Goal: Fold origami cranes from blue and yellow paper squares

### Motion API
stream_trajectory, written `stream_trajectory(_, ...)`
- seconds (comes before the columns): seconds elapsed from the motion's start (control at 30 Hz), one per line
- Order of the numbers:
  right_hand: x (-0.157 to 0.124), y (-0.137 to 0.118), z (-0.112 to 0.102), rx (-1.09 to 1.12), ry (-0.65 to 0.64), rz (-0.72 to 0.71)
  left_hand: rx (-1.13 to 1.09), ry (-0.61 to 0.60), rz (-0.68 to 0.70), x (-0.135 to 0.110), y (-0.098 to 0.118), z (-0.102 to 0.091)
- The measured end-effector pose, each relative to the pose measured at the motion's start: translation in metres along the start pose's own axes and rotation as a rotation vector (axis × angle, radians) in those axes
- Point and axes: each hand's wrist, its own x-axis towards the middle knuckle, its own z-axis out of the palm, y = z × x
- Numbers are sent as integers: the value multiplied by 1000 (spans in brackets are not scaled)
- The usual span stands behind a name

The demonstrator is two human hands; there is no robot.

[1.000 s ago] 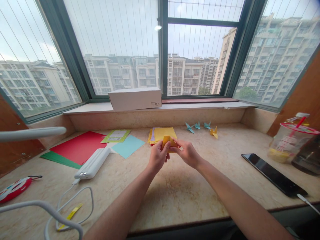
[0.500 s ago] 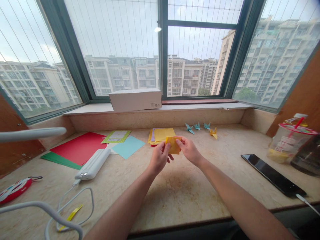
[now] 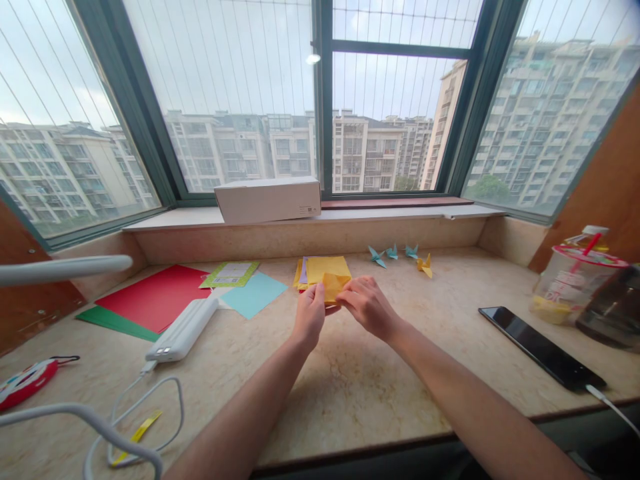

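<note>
A small folded piece of yellow origami paper (image 3: 334, 287) is held up over the counter between both hands. My left hand (image 3: 311, 310) pinches its left side, with the thumb on the near face. At the right edge, my right hand (image 3: 369, 303) grips the paper with its fingers bent together, the fingertips partly hidden. Just behind lies a stack of yellow and purple paper sheets (image 3: 325, 267). Farther right stand several folded paper cranes, among them a blue crane (image 3: 377, 257) and a yellow crane (image 3: 425, 266).
Left are red paper (image 3: 150, 297), green paper (image 3: 117, 323), a light blue sheet (image 3: 255, 295), a green-edged packet (image 3: 231, 274) and a white power bank (image 3: 184, 330) with its cable. Right are a phone (image 3: 543, 347) and a plastic cup (image 3: 575, 287). A white box (image 3: 267, 201) sits on the sill.
My right hand has turned, its fingers curling down over the paper's right edge. The yellow paper has shifted slightly left and its shape looks changed. The view has moved slightly.
</note>
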Motion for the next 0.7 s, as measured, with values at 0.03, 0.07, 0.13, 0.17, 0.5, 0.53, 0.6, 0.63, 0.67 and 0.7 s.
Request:
stream_trajectory(0.03,0,0,0,22,20,-2,-32,-2,-12,0,1,1)
stream_trajectory(0.07,0,0,0,52,44,1,-55,-8,-17,-1,2,1)
stream_trajectory(0.13,-1,2,1,117,95,29,-73,-36,-12,-2,4,2)
stream_trajectory(0.17,-2,3,2,144,113,57,-72,-58,-7,-2,5,2)
stream_trajectory(0.5,0,2,10,516,180,439,-44,-150,42,-3,6,2)
stream_trajectory(0.53,1,0,10,529,190,462,-38,-143,50,-2,6,3)
stream_trajectory(0.6,2,-2,10,525,206,501,-17,-126,64,-2,4,3)
stream_trajectory(0.63,2,-3,10,504,214,509,-1,-117,71,-2,3,3)
stream_trajectory(0.67,1,-4,10,471,220,497,16,-108,74,-2,2,3)
stream_trajectory(0.7,0,-6,10,432,214,460,36,-98,74,-1,1,3)
